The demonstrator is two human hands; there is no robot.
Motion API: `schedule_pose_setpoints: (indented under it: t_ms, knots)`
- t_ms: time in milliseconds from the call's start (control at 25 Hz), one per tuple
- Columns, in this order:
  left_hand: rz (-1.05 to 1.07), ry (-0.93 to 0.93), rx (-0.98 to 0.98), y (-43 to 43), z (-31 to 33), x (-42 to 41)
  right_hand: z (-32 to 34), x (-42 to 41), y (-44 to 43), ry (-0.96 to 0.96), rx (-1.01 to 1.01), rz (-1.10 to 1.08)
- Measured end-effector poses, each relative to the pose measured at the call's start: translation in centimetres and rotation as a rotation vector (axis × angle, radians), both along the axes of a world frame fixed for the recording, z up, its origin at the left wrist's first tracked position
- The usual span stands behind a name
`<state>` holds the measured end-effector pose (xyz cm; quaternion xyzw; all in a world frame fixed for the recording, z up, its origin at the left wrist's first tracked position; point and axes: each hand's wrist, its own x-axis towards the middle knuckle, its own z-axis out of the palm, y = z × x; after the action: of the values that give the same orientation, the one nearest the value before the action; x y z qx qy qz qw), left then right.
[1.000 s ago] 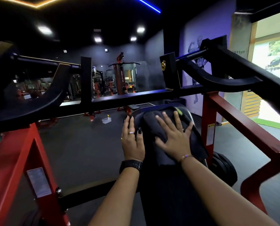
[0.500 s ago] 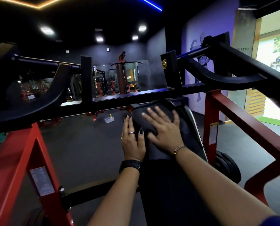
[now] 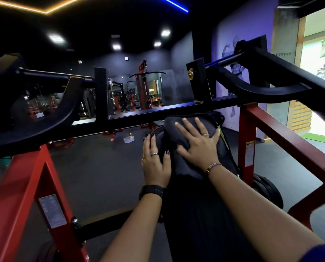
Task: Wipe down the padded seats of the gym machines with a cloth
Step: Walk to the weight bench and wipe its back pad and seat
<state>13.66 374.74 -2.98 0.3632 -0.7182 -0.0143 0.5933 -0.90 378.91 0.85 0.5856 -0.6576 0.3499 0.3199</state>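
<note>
A long black padded seat (image 3: 195, 214) runs away from me between the red frame legs of a gym machine. A dark grey cloth (image 3: 174, 129) lies over the pad's far end. My right hand (image 3: 197, 146) presses flat on the cloth with fingers spread and straight. My left hand (image 3: 155, 161) rests on the pad's left edge, fingers straight and pointing away, beside the cloth. A black watch sits on my left wrist.
The machine's black crossbar (image 3: 131, 118) passes just beyond the pad's far end, with curved black arms at both sides. Red frame legs (image 3: 31, 186) flank the pad. A small clear tub (image 3: 128, 139) sits on the dark floor. Weight plates (image 3: 267, 190) hang at the right.
My right hand has pushed the cloth farther up the pad toward the crossbar. My left hand has stayed at the pad's left edge.
</note>
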Motion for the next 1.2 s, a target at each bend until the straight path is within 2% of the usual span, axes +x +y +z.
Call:
schedule_pose_setpoints:
  t_ms: [160,240,360,480,720,800,920,1040,1120,1200]
  knots:
    - [0.221,-0.358,-0.094,0.5,1.0,-0.2,-1.0,-1.8,0.5,-0.19,0.008,-0.066]
    - [0.267,-0.509,-0.142,0.0,2.3,0.0,-1.8,-2.2,1.0,-0.28,0.005,-0.115]
    - [0.226,-0.716,-0.185,-1.2,5.3,-0.1,-3.8,-1.9,1.9,-0.391,0.018,-0.18]
    - [0.123,-0.878,-0.198,-2.4,7.9,-1.1,-6.2,-1.7,3.3,-0.415,-0.027,-0.194]
    - [0.109,-0.824,-0.264,-2.6,7.6,-1.4,-10.7,0.2,5.2,-0.535,-0.094,-0.272]
    - [0.092,-0.806,-0.277,-2.6,7.5,-1.3,-9.1,0.4,4.4,-0.603,-0.066,-0.295]
    - [0.073,-0.779,-0.309,-2.6,7.5,-1.4,-3.1,-0.6,1.9,-0.64,0.029,-0.273]
    - [0.072,-0.771,-0.351,-2.6,7.3,-1.3,1.4,0.0,-0.5,-0.516,0.075,-0.179]
    - [0.078,-0.752,-0.368,-2.6,7.6,-1.3,2.1,0.3,-1.1,-0.379,0.08,-0.167]
    - [0.078,-0.776,-0.356,-2.6,7.5,-1.2,2.3,-0.6,-1.1,-0.363,0.061,-0.16]
